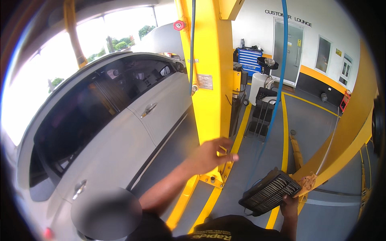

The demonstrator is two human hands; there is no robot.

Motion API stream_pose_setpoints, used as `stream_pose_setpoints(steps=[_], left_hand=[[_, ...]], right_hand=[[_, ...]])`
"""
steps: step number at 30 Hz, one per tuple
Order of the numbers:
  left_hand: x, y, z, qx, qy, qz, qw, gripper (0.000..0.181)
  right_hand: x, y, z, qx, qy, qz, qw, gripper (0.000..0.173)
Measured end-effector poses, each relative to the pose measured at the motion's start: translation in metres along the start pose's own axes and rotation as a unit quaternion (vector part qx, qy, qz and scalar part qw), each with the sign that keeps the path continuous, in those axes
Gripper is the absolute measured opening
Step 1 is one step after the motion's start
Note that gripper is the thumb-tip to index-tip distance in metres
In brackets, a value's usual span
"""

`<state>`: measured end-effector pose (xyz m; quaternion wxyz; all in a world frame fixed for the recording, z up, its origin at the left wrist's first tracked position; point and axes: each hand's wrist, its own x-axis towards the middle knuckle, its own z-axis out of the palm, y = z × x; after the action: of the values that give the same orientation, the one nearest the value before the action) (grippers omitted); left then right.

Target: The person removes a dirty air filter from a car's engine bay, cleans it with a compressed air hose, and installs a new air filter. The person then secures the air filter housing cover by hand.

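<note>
My right hand [290, 205] grips the lower right edge of a pleated engine air filter [270, 192] in a black frame, its grey, dirty-looking pleats facing up. Bare and lifted, my left hand [211, 155] reaches out in front of the yellow lift post [211, 114], fingers apart and slightly curled, with nothing in it. A blue air hose [281, 75] hangs down between the post and the filter; its lower end is blurred.
A light-coloured car [120, 144] stands at the left. Beyond the post are a blue tool chest [249, 60], an oil drainer [260, 82] and a black wheeled stand [261, 116]. Another yellow lift post [340, 138] rises at the right. Lift arms [297, 152] lie low near the floor.
</note>
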<state>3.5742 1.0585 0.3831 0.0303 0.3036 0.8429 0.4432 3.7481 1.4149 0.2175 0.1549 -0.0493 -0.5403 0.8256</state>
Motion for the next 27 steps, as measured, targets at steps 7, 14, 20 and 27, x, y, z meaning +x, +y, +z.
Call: stream_pose_setpoints(steps=[7,14,20,27], left_hand=[[0.219,0.017,-0.308,0.587,0.407,0.182,0.676,0.037],[0.31,-0.008,-0.336,0.548,0.387,-0.02,0.741,0.043],[0.332,-0.006,-0.423,-0.289,0.237,-0.087,0.924,0.019],[0.341,-0.04,-0.356,0.639,0.393,0.075,0.657,0.034]], right_hand=[[-0.052,-0.003,-0.051,-0.043,0.119,-0.067,0.99,0.073],[-0.077,-0.003,-0.016,-0.024,0.21,-0.106,0.972,0.078],[-0.065,0.015,-0.012,-0.004,0.174,-0.074,0.982,0.073],[-0.067,-0.026,-0.008,-0.099,0.186,-0.022,0.977,0.072]])
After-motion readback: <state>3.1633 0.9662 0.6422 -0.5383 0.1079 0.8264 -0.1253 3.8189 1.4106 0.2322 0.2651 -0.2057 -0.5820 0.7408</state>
